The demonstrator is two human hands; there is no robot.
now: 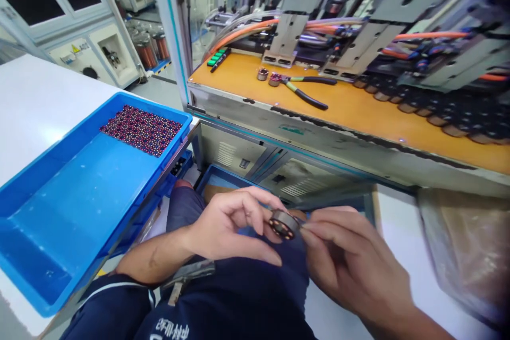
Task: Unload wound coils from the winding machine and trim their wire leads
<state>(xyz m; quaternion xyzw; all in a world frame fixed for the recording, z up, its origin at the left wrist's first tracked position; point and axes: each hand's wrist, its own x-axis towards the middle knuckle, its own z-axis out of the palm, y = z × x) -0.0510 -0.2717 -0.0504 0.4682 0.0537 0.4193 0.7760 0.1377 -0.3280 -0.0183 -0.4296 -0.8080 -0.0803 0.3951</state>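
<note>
Both hands meet low in the view, above the person's lap. The left hand (229, 226) curls around a small round ring (283, 223), thumb below and fingers arched over its top, holding it by the near edge. The right hand (350, 260) comes in from the other side, its fingertips narrowed to a pinch at the ring's right edge, touching it. The ring is dark grey with orange-red spots around its face, and it sits between the 2 hands, tilted toward the camera.

Under the hands lie the person's dark blue trousers and top, and a grey tool (190, 274) rests by the left forearm.

To the left, a blue tray (79, 207) sits on a white table (35, 106). A patch of small dark red and purple parts (141, 128) fills its far corner.

Ahead stands a machine with an orange shelf (358, 111). On the shelf lie black-handled pliers (308, 90) and 2 small round parts (269, 77) just beside them, with a green and black item (218, 58) at the left end. Orange cables (247, 32) and grey metal blocks (290, 16) rise behind, and a row of round brown parts (434, 114) runs along the right.
</note>
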